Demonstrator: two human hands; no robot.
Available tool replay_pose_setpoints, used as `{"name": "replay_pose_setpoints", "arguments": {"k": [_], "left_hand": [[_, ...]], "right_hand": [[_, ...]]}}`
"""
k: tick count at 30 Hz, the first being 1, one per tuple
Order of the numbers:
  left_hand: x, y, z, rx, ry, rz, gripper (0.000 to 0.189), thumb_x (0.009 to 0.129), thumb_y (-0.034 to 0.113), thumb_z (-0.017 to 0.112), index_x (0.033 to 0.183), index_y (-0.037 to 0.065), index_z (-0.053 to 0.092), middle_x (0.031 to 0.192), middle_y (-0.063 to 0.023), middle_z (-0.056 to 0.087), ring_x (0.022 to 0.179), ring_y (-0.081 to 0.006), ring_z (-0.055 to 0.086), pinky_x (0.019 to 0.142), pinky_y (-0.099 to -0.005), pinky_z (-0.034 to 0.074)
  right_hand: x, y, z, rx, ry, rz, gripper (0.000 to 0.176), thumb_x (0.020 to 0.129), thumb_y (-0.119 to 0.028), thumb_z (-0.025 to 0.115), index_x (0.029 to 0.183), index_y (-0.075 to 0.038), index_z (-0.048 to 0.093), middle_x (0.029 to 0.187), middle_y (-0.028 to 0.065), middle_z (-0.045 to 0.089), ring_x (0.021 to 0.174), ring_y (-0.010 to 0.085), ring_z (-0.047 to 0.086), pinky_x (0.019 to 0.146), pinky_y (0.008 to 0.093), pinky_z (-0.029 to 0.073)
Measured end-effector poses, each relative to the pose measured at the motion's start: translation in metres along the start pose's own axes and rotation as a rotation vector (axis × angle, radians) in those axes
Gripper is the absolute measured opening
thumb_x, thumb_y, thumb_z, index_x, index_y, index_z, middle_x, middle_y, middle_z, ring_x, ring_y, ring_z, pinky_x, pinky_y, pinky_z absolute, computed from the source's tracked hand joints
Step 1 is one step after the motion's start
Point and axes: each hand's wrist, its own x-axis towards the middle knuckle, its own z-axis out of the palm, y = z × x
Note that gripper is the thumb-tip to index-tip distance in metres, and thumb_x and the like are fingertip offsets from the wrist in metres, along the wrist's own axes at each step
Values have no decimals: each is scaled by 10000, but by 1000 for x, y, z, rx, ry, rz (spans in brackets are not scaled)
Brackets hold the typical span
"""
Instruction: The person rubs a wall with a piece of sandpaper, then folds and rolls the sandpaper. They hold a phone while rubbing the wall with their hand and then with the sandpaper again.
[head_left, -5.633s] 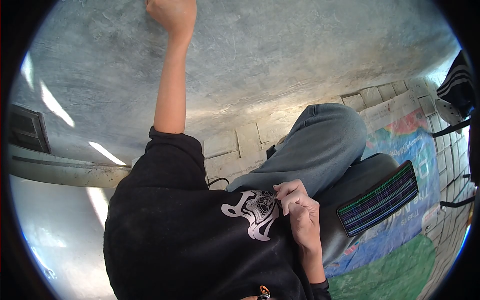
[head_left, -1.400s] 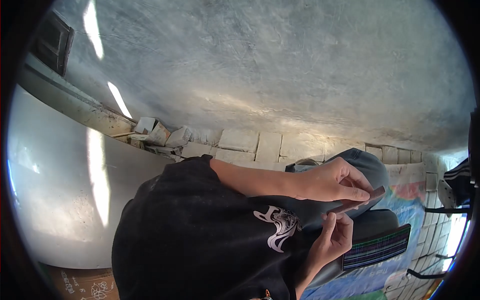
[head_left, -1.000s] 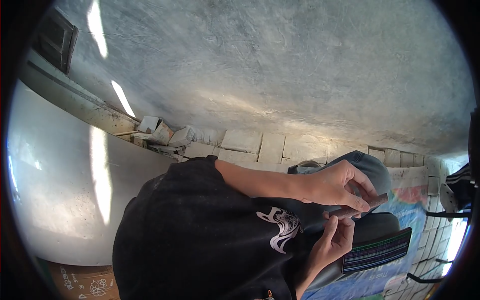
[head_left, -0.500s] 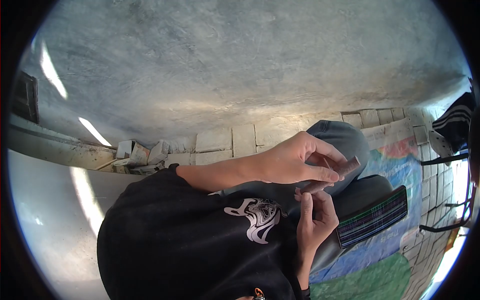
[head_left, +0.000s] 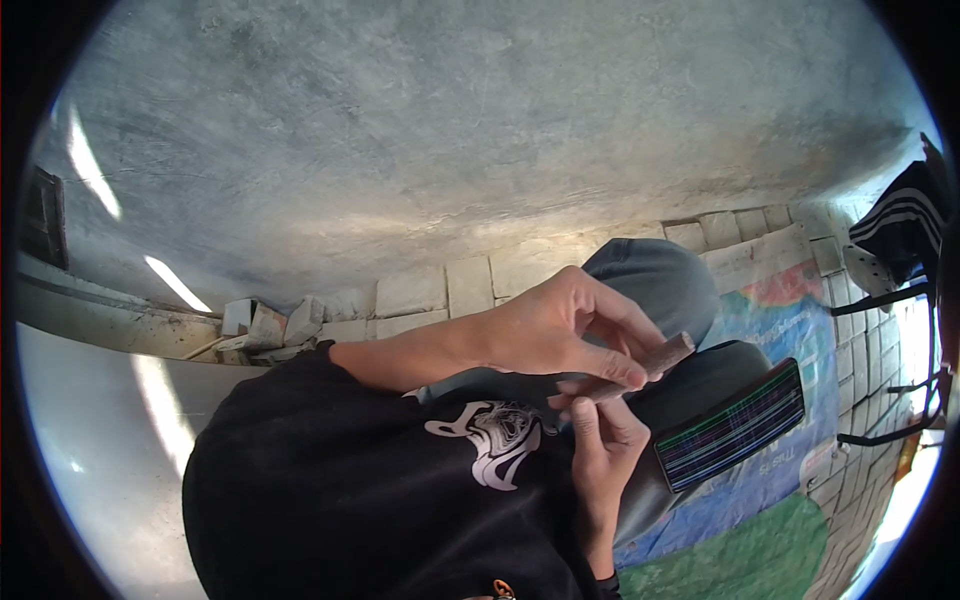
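In the head view, the 2 hands meet at 1 brown stick (head_left: pixel 672 352), which lies slanted above the person's lap. The left hand (head_left: pixel 565 325) is nearly closed, its thumb and fingers pinching the stick around its middle. The right hand (head_left: pixel 605 445) is also nearly closed, curled below, with its thumb and fingers at the stick's lower-left end. 1 dark panel (head_left: pixel 733 425) with coloured lines on its face is near the right hand, tilted over the grey trousers (head_left: pixel 655 290). A printed sheet (head_left: pixel 805 375) lies beyond it on the brick floor (head_left: pixel 410 292), below the grey wall (head_left: pixel 420 120).
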Motion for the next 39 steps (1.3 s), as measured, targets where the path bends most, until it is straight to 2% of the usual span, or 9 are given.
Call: {"name": "replay_pose_setpoints", "arguments": {"k": [6,8,10,12,19,21,27,33,39], "left_hand": [[-8,17,-3,68,-34,-73,292,728,-3,765,1006,-17,678,908,-110,684,815,-140,655,674,-246,537],[-10,18,-3,65,-50,-69,288,726,-15,761,1004,-6,681,903,-105,683,816,-138,655,656,-241,545],[-13,17,-3,89,-58,6,290,726,-37,750,1005,7,684,891,-101,680,812,-143,660,667,-248,560],[-16,21,0,131,-52,-26,281,727,-43,745,996,9,688,887,-101,680,806,-146,662,682,-247,561],[-20,21,1,205,-89,49,232,724,-38,749,947,8,704,861,-98,680,781,-146,666,712,-234,553],[-19,20,1,164,-108,51,236,720,-34,753,946,7,703,851,-96,679,781,-145,665,715,-236,552],[-20,22,2,106,-135,37,234,712,-27,762,935,4,700,845,-95,672,784,-143,663,727,-243,553],[-20,27,11,182,-55,95,250,715,-23,765,953,11,694,869,-95,670,806,-148,663,742,-253,553],[-22,35,13,298,-107,109,316,707,-14,769,1012,10,688,894,-104,690,831,-165,674,763,-262,542]], "right_hand": [[-3,10,-5,-43,-101,-75,181,888,-76,607,986,72,641,922,100,656,785,125,604,715,239,460],[-3,12,-3,-41,-87,-59,185,869,-66,636,989,75,639,932,102,656,808,127,607,734,244,465],[0,12,1,-101,44,-248,222,814,-34,698,994,81,635,951,98,656,854,129,607,795,257,467],[-3,12,2,-72,77,-241,246,785,-3,721,995,87,631,956,86,654,883,129,606,838,261,457],[-5,11,3,-172,194,-195,253,729,0,755,944,80,650,880,115,686,826,148,652,767,254,497],[-3,9,5,-179,212,-330,262,726,1,754,952,81,649,876,124,682,820,162,654,768,256,496],[-8,10,1,-205,228,-426,284,720,11,755,968,84,638,892,146,672,825,185,649,766,269,499],[-9,15,0,-110,282,-411,254,732,-25,767,911,77,618,902,156,671,833,182,643,745,268,502],[-13,17,-1,-113,329,-403,232,719,-16,772,877,44,614,803,103,678,725,133,642,687,235,495]]}}
